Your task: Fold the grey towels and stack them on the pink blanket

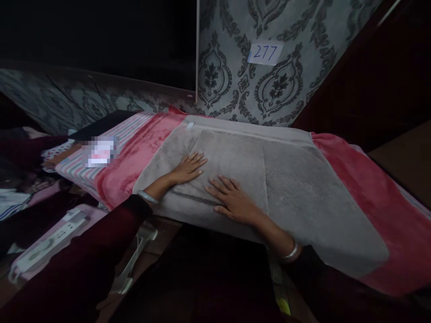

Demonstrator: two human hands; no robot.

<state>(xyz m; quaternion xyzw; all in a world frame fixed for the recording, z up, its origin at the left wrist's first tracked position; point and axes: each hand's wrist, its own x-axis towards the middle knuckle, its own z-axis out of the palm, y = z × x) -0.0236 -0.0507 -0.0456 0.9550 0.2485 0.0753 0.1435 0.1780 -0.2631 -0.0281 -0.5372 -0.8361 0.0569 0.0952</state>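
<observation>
A grey plush blanket (296,188) lies spread over a low surface, with fold creases across it and a small white tag at its far left corner. My left hand (188,169) rests flat on its left part, fingers spread. To the right of it, my right hand (232,199) also lies palm down on the grey cloth, fingers apart. A soft wrinkle runs through the cloth below my left hand. Under the grey blanket a pink plush cloth (141,143) shows on the left and again on the right.
A striped cloth (81,168) with a blurred bright object on it is at the left end. A power strip (50,244) lies low at the left. Behind stand a dark television screen (101,40) and a patterned wall bearing a paper label (265,53) marked 277.
</observation>
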